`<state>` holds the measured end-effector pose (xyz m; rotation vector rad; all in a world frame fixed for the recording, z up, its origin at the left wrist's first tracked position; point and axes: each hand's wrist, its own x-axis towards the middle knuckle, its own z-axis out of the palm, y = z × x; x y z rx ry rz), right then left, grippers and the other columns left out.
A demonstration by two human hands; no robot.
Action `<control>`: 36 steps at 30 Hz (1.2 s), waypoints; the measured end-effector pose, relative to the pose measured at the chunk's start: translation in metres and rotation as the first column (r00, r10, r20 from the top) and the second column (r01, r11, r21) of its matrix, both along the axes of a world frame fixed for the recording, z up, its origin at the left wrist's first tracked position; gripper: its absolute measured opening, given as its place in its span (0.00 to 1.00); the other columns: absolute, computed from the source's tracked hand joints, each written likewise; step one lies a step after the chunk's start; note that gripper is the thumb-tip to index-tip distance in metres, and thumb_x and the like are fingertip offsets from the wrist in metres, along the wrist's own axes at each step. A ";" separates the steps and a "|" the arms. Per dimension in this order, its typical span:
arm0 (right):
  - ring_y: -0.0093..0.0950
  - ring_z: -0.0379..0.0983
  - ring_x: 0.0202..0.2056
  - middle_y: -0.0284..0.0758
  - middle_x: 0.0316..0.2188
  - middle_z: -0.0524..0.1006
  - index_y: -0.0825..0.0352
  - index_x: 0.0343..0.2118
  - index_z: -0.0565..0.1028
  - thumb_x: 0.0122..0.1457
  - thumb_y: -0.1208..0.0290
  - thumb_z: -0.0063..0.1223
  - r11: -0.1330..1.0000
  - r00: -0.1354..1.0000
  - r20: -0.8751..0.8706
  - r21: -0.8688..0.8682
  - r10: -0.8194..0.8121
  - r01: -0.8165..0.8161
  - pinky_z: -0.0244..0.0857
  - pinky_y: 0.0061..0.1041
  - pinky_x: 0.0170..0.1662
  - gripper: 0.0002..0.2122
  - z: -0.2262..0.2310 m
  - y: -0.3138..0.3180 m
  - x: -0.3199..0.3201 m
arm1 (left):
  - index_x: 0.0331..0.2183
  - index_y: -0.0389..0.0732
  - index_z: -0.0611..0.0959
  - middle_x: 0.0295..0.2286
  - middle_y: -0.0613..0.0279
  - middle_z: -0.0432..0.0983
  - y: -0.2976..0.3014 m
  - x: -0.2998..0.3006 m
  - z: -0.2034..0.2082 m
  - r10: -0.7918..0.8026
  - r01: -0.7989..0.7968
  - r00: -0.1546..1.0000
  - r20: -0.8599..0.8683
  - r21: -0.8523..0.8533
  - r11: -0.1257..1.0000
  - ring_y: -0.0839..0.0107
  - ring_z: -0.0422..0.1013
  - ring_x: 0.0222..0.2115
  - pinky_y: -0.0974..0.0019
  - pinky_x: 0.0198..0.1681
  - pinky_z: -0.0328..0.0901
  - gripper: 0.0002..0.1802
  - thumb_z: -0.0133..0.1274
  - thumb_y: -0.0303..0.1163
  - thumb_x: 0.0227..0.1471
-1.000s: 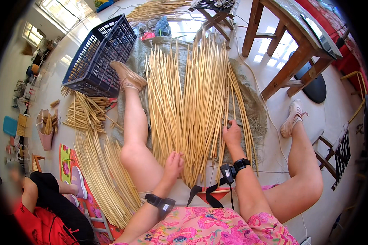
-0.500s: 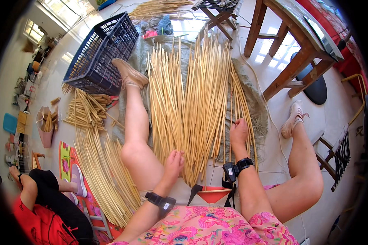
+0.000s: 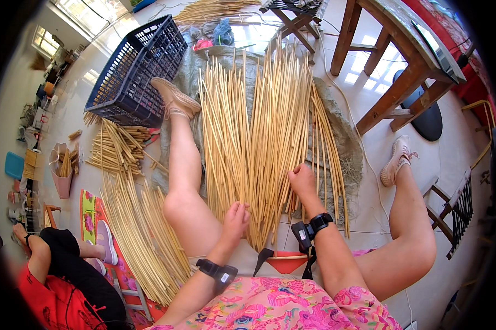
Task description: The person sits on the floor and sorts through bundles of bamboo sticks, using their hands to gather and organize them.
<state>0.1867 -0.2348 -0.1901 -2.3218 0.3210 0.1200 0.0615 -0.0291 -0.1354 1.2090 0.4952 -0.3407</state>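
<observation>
Now my right hand (image 3: pixel 303 179) has slid nearer along the pale sticks (image 3: pixel 259 137), fingers curled around a few. My left hand (image 3: pixel 236 217) rests flat on their near ends, so sorting continues.

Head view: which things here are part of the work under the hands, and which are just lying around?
In use:
- left hand on the near ends of the pale sticks
- right hand on the same sticks
- grey cloth under them

Lying about:
- dark plastic crate
- stick piles beside the left leg
- wooden table
- dark stool
</observation>
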 end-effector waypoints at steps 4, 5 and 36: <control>0.37 0.73 0.24 0.41 0.20 0.73 0.70 0.23 0.70 0.48 0.69 0.54 0.998 0.999 -0.046 0.068 0.013 -0.010 0.66 0.32 0.30 0.09 -0.010 -0.014 0.004 | 0.36 0.41 0.69 0.16 0.72 0.57 -0.002 0.001 0.002 -0.003 0.003 1.000 0.002 -0.009 1.000 0.85 0.51 0.12 0.81 0.14 0.47 0.11 0.38 0.38 0.59; 0.39 0.72 0.26 0.42 0.21 0.73 0.69 0.23 0.70 0.48 0.68 0.53 0.992 0.996 -0.082 0.127 0.020 -0.009 0.66 0.34 0.31 0.09 -0.013 -0.018 0.005 | 0.36 0.41 0.69 0.16 0.72 0.57 -0.003 0.002 0.003 -0.003 0.003 1.000 0.002 -0.015 1.000 0.85 0.51 0.13 0.81 0.14 0.47 0.11 0.38 0.38 0.59; 0.20 0.74 0.22 0.31 0.22 0.76 0.67 0.29 0.70 0.54 0.66 0.53 0.503 0.618 -0.276 0.834 0.736 -0.228 0.64 0.15 0.23 0.09 0.051 0.034 -0.024 | 0.47 0.39 0.67 0.37 0.59 0.72 0.000 0.001 -0.002 -0.036 0.017 0.997 -0.071 -0.247 0.969 0.70 0.73 0.35 0.70 0.36 0.69 0.16 0.37 0.34 0.59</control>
